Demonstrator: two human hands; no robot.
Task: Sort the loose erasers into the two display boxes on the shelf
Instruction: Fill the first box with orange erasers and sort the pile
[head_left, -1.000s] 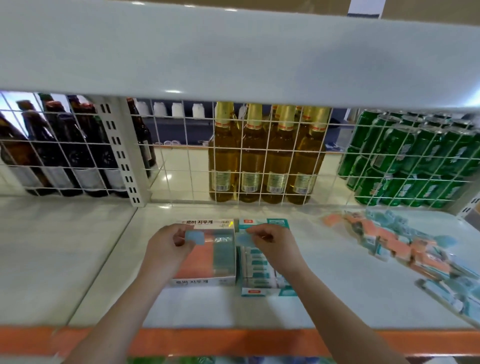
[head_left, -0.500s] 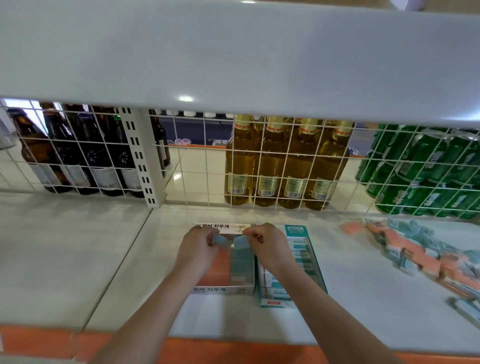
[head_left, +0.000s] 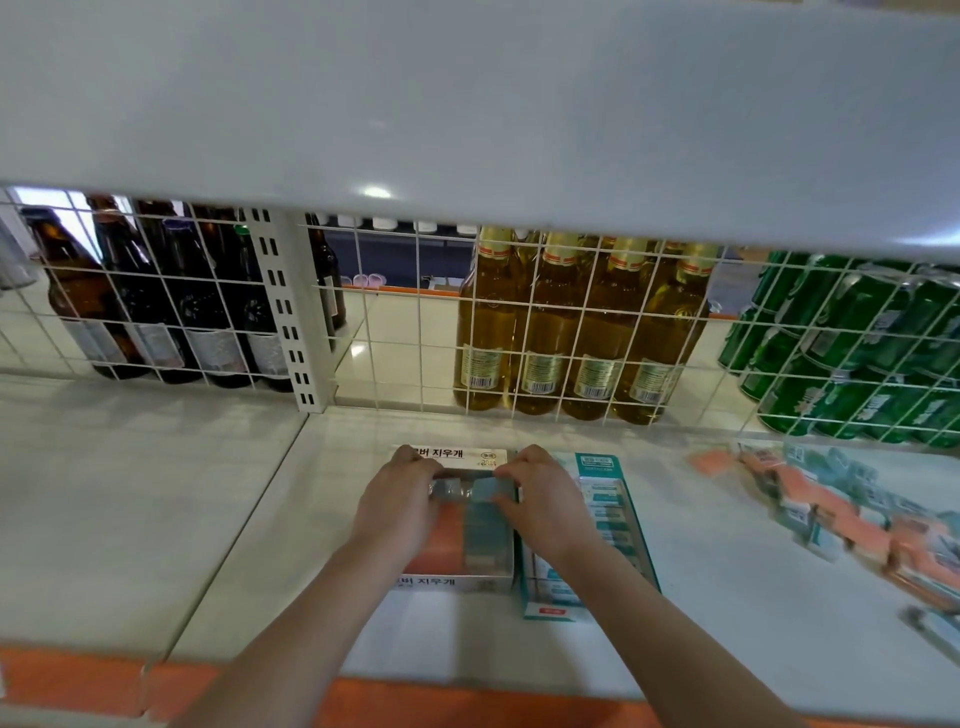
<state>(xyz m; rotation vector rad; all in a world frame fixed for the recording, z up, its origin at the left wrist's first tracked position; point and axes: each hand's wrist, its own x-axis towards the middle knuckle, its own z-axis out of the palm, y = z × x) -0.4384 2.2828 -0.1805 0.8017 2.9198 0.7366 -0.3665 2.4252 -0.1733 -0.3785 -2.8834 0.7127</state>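
Teal-blue erasers (head_left: 470, 489) sit pinched between the fingers of the left hand (head_left: 399, 506) and right hand (head_left: 540, 501), over the far end of the white display box (head_left: 457, 581) printed "지우개". Just right stands a teal-edged display box (head_left: 597, 540); loose erasers (head_left: 831, 512) lie scattered further right on the shelf (head_left: 249, 519).

Bright even light; glare spot overhead; edges bowed, right side blurred.

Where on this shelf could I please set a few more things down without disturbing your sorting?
Bare shelf lies left of the white display box, up to the seam, and between the teal display box and the loose erasers. The far right is crowded.
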